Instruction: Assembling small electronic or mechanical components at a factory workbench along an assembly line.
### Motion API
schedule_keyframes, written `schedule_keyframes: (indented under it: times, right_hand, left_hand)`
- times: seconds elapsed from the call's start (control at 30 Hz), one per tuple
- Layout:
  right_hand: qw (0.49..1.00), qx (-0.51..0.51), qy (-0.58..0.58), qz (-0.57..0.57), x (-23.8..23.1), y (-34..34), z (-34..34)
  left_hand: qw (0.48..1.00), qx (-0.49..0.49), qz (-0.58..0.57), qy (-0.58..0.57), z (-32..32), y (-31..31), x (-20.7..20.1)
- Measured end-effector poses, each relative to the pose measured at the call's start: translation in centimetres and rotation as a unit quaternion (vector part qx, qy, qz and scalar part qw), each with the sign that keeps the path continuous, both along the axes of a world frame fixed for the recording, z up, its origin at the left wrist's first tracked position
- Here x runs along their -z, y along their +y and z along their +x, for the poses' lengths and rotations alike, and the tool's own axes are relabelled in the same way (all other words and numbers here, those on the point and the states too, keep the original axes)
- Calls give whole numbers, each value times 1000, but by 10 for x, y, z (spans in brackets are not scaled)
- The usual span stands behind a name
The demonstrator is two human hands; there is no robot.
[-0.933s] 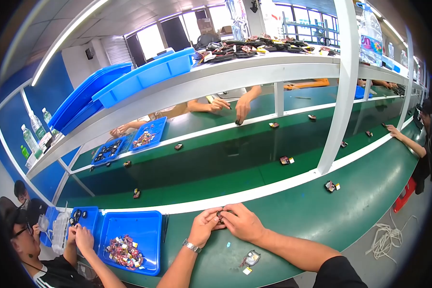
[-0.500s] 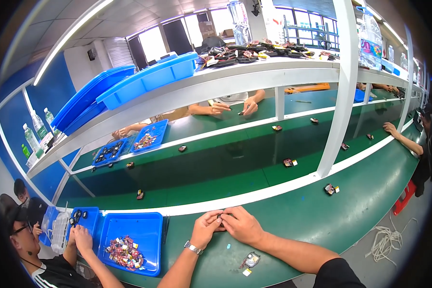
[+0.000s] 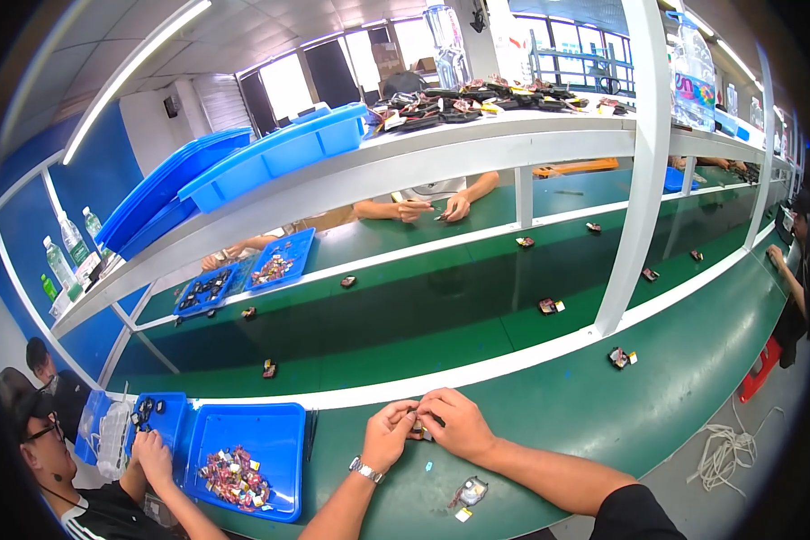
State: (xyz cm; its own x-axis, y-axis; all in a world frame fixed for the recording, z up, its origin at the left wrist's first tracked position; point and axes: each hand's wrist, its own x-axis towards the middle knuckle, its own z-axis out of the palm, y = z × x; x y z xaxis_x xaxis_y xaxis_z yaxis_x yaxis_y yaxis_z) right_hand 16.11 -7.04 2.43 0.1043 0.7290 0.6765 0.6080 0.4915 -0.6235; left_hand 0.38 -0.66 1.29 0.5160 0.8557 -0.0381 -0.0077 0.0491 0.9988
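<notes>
Over the green bench, my left hand (image 3: pixel 389 438) and my right hand (image 3: pixel 457 425) meet, fingers pinched around a small dark electronic part with a yellow label (image 3: pixel 420 435). My fingers and knuckles cover most of it. Nearer to me on the bench lies another small part with wires and a pale label (image 3: pixel 470 492), beside a tiny light-blue scrap (image 3: pixel 428 467). Left of my left hand stands a blue tray (image 3: pixel 288 427) with a heap of small red-wired pieces. A similar wired part (image 3: pixel 619 358) rests on the bench to the right.
A white rail (image 3: pixel 351 392) divides my bench from a dark green conveyor belt (image 3: pixel 405 328) carrying several spaced parts. A white post (image 3: pixel 633 198) rises ahead on the right, under a shelf with blue trays (image 3: pixel 270 155). Co-workers sit at the left, across, and far right.
The held part now shows its yellow label below my fingers. Parts on the belt have shifted slightly right. The far-right co-worker's hand has drawn back from the rail.
</notes>
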Motion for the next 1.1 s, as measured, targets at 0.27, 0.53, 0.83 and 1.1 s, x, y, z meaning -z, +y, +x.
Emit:
schedule_keyframes:
  times: [0.27,0.53,0.83,1.1]
  right_hand:
    - [998,39,-47,2,2,1,3]
    - [990,46,-131,-14,-1,-6,-3]
    - [980,62,-186,36,7,-3,1]
    - [987,40,-155,29,-3,-9,-7]
  left_hand:
    - [995,82,-50,-36,-6,5,-3]
    - [995,70,-58,-41,-5,4,-2]
    - [995,77,-54,-35,-4,7,-3]
    - [996,46,-55,-62,-9,7,6]
